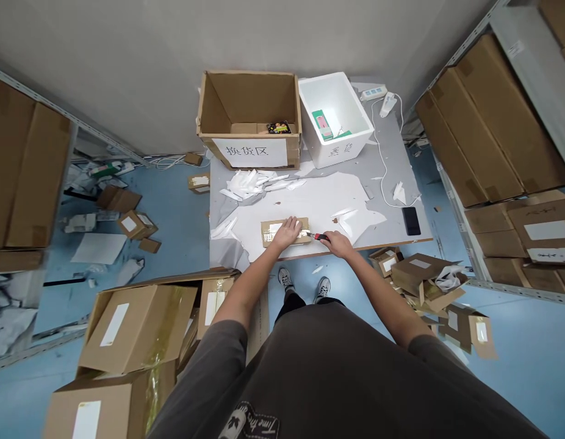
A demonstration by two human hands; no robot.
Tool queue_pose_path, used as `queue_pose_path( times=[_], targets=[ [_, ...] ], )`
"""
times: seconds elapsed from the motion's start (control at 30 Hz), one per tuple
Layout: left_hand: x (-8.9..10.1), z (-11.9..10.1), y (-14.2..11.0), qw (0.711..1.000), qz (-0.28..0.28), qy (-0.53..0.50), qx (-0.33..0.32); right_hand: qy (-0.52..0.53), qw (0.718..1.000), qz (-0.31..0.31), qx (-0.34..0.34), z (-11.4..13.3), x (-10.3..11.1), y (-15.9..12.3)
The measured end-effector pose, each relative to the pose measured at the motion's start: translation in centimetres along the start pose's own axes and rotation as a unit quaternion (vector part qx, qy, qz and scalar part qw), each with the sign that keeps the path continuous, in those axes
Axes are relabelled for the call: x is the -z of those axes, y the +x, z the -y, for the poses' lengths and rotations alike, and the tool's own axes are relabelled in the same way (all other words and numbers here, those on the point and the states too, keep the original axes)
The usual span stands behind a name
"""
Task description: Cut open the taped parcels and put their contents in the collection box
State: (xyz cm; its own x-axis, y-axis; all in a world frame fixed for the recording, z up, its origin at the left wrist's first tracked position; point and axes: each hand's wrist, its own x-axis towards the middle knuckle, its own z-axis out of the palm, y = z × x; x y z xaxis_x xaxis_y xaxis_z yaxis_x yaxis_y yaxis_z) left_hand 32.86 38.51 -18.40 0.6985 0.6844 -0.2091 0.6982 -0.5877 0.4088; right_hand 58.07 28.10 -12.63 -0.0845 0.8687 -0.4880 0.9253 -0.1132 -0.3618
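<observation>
A small flat cardboard box [267, 234] with a white label and tape lies near the front edge of the table. My left hand [287, 233] rests over its middle, holding it down, with the fingers reaching its far edge. In my right hand [337, 244] is a red and black utility knife [318, 236], with the fingers wrapped round its handle. The knife's front end points left and meets the right end of the box. Whether the blade is in the tape I cannot tell.
At the table's back stand an open carton [250, 152] with a handwritten sign and a white foam box [334, 149]. Torn white paper [248, 183] lies about. A phone [411, 221] sits at the right edge. Large cartons [122, 329] and discarded boxes [420, 272] flank me.
</observation>
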Motion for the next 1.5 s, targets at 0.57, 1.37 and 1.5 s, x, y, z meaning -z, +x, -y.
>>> queue_pose_path(
  times=[0.57,1.37,1.5],
  targets=[
    [-1.6,0.5,-1.0,0.999,-0.025,-0.043,0.001,-0.09,0.994,-0.027,0.051,-2.2,0.4,3.8],
    [3.0,-1.6,-3.9,0.978,0.01,0.04,0.202,0.333,0.911,-0.174,-0.169,8.1,-7.9,5.2],
    [1.5,-2.0,-5.6,0.978,0.004,0.02,0.209,0.333,0.903,-0.211,-0.174,7.2,-6.0,8.9]
  ],
)
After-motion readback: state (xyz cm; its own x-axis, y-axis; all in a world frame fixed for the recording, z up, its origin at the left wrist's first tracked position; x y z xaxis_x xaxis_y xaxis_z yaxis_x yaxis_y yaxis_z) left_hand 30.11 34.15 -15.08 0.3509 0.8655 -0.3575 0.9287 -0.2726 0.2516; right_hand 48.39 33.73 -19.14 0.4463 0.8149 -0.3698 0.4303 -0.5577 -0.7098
